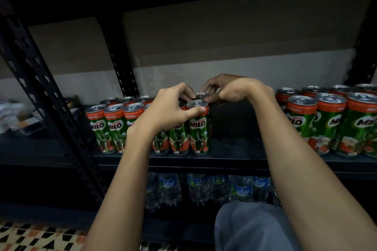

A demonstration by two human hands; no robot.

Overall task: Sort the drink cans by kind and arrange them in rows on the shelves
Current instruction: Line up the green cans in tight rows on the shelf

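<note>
Knee (244, 228) lowest in view. Left hand (169, 112) grips front can (199, 128); right hand (230, 89) pinches rear can (203, 95). Step: squaring Milo rows on shelf (234, 157). Next: fetch loose cans (326, 122), likely.

Below the hands, water bottles (199, 187) with blue labels stand in a row on a lower level. Far to their left lies a heap of wrapped items (18, 116). A patterned tile floor (40, 237) shows at bottom left.
</note>
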